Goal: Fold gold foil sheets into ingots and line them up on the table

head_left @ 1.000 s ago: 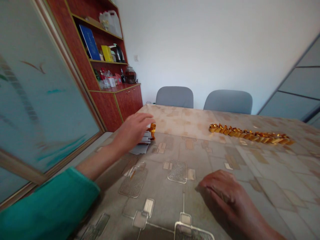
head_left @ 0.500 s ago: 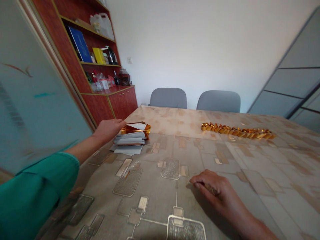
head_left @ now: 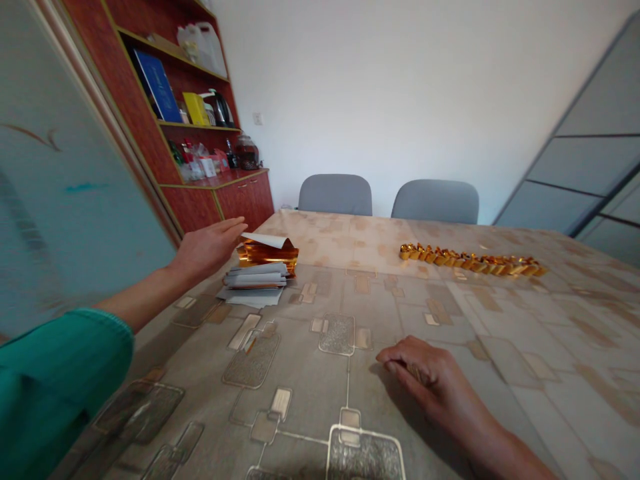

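Note:
My left hand (head_left: 207, 250) reaches to a pile of folded grey-white paper (head_left: 257, 277) at the table's left. Its fingers are stretched out, their tips at the raised left edge of a gold foil sheet (head_left: 267, 253) with a white back. The thumb is hidden, and I see no grip on the sheet. My right hand (head_left: 430, 373) rests on the table at the near right, thumb and fingers pressed together. A brownish striped patch shows between them; I cannot make out what it is. Farther back lies a braided gold foil chain (head_left: 473, 261).
A patterned cloth covers the table (head_left: 300, 413). Two grey chairs (head_left: 335, 195) stand at its far side by the white wall. To the left is a red-brown cabinet (head_left: 245, 200) with a kettle (head_left: 223, 110) and jars. A small scrap (head_left: 250, 343) lies near the pile.
My left hand has risen and drawn slightly left, its fingers straighter. The top foil sheet has lifted, so more gold shows. My right hand stays in place.

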`<state>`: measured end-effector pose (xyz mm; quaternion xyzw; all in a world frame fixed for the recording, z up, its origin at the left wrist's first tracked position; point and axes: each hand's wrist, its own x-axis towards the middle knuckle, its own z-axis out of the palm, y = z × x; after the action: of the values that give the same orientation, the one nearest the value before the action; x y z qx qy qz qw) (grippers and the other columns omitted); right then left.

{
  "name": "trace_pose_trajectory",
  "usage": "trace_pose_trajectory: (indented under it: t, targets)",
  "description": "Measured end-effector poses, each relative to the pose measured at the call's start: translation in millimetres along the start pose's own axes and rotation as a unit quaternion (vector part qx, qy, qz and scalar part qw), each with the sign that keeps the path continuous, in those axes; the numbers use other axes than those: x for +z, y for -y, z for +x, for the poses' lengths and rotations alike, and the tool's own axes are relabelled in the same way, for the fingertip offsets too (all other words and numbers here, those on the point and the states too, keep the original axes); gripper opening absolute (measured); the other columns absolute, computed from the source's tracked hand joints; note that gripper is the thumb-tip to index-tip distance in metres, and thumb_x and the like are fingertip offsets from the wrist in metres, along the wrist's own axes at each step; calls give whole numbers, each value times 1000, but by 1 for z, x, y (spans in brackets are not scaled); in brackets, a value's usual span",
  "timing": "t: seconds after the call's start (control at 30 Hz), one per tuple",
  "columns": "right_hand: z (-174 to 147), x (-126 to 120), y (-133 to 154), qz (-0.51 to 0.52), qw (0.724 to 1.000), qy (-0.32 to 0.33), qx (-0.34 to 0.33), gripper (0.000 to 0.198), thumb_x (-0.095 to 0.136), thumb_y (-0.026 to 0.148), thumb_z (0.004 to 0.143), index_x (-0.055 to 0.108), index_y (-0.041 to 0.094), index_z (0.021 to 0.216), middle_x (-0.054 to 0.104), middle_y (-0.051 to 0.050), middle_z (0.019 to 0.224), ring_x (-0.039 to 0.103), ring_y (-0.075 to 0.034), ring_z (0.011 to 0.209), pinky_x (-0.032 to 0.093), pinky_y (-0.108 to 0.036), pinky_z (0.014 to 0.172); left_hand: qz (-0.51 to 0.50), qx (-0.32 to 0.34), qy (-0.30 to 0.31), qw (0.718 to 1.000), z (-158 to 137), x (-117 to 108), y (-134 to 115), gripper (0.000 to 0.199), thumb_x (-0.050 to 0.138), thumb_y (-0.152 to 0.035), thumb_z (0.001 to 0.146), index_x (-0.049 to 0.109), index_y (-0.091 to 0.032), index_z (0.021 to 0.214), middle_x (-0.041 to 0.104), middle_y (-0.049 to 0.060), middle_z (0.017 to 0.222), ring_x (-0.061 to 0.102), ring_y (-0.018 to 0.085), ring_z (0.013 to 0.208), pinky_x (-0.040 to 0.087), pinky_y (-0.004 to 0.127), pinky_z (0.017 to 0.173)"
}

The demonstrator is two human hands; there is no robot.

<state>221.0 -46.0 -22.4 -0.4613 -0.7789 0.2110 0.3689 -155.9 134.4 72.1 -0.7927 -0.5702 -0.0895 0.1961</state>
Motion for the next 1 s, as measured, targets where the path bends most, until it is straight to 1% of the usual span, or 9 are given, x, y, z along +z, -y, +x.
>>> trace_pose_trajectory:
  t: [0.1, 0.23, 0.4, 0.53, 0.7, 0.8, 0.9, 0.93, 1.0]
  targets:
    - [0, 1, 0, 6, 1000, -3, 13, 21, 51, 21, 93, 72, 24, 92, 75, -5, 83, 71, -21, 75, 55, -34, 67, -1, -17, -12, 1000, -1, -8, 1, 38, 44, -14, 98, 57, -10, 133, 56, 16, 144, 61, 30, 118, 46, 33, 77]
    - [0, 4, -1, 4, 1000, -1, 19, 22, 51, 22, 94, 72, 23, 93, 75, -5, 83, 71, -21, 76, 55, -34, 68, -1, -32, -34, 999, -3, -11, -1, 30, 46, -27, 100, 67, -14, 117, 71, 12, 122, 66, 27, 96, 39, 28, 65]
    - [0, 4, -3, 9, 1000, -3, 26, 21, 51, 25, 95, 72, 25, 93, 76, -5, 84, 71, -21, 77, 55, -34, 69, -7, -57, -97, 994, -3, -12, -3, 36, 38, -34, 104, 67, -15, 113, 72, 9, 116, 63, 22, 97, 36, 26, 69]
    - [1, 2, -4, 7, 999, -2, 33, 22, 51, 25, 95, 72, 24, 92, 76, -5, 86, 71, -21, 78, 55, -34, 70, -23, -59, -126, 990, -1, -15, -2, 38, 34, -35, 105, 66, -16, 115, 72, 7, 118, 62, 20, 99, 37, 26, 73]
    - [2, 2, -2, 9, 999, 5, 36, 21, 52, 27, 95, 72, 24, 91, 76, -5, 84, 71, -22, 77, 56, -34, 68, -50, -61, -156, 985, 2, -18, -5, 33, 39, -33, 103, 64, -16, 113, 70, 7, 116, 60, 19, 98, 38, 25, 74]
    - [1, 3, -4, 29, 998, -7, 55, 20, 53, 29, 95, 72, 24, 91, 76, -4, 84, 71, -22, 77, 55, -34, 70, -80, -67, -186, 977, 4, -22, -11, 28, 42, -29, 99, 63, -13, 110, 68, 8, 111, 59, 17, 92, 41, 25, 77]
    - [-1, 5, -6, 84, 992, -25, 87, 18, 55, 34, 96, 71, 26, 103, 74, -4, 87, 69, -21, 79, 55, -35, 73, -126, -66, -212, 967, 0, -29, -26, 22, 46, -26, 95, 62, -12, 101, 68, 7, 98, 59, 15, 80, 44, 25, 76]
    - [-2, 5, -7, 116, 988, -35, 97, 23, 56, 36, 96, 68, 27, 114, 74, -5, 92, 69, -21, 80, 56, -36, 74, -143, -62, -218, 963, -3, -30, -34, 20, 48, -26, 93, 62, -13, 98, 68, 5, 93, 59, 14, 76, 45, 25, 73]
    - [-2, 7, -6, 194, 973, -58, 111, 44, 57, 42, 96, 53, 28, 137, 72, -10, 110, 69, -24, 87, 58, -38, 75, -182, -44, -222, 957, -14, -31, -54, 14, 51, -25, 89, 61, -15, 90, 69, 3, 86, 59, 13, 69, 46, 23, 67]
